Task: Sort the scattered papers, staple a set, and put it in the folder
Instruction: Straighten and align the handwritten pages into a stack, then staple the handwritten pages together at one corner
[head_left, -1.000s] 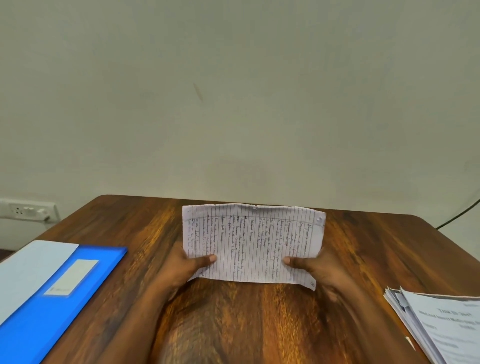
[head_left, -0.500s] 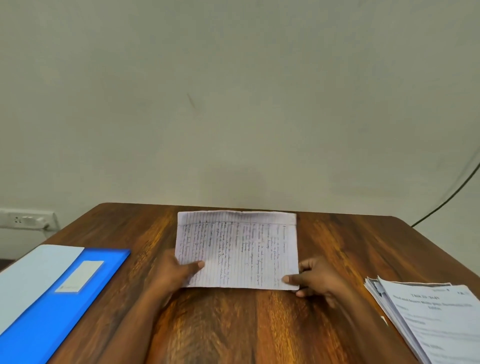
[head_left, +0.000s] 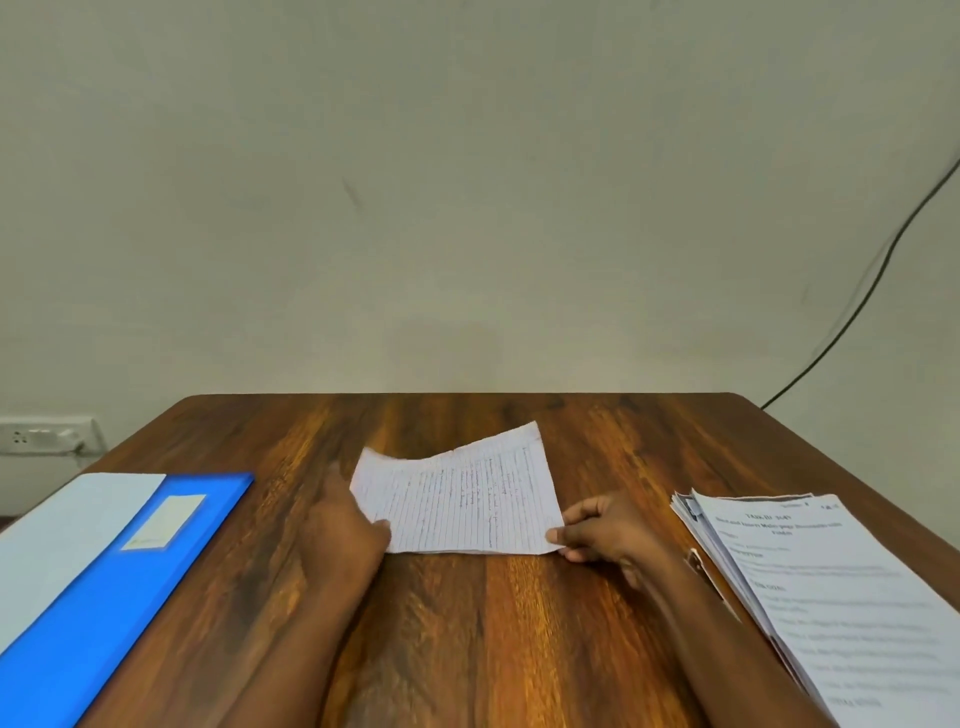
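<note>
A handwritten lined paper set (head_left: 462, 499) lies low over the middle of the wooden table (head_left: 467, 623), its far right corner lifted. My left hand (head_left: 343, 525) holds its near left edge, thumb on top. My right hand (head_left: 602, 530) pinches its near right corner. A blue folder (head_left: 104, 587) with a pale label lies at the left, with a light blue sheet (head_left: 62, 525) on its left part. A stack of printed papers (head_left: 821, 587) sits at the right. No stapler is in view.
A wall socket (head_left: 41, 436) is on the wall at the left. A dark cable (head_left: 857, 301) runs down the wall at the right, behind the table's far right corner.
Both hands have lowered the lined papers from upright toward the tabletop, so the sheets now lie nearly flat. The view has shifted, showing more of the printed stack.
</note>
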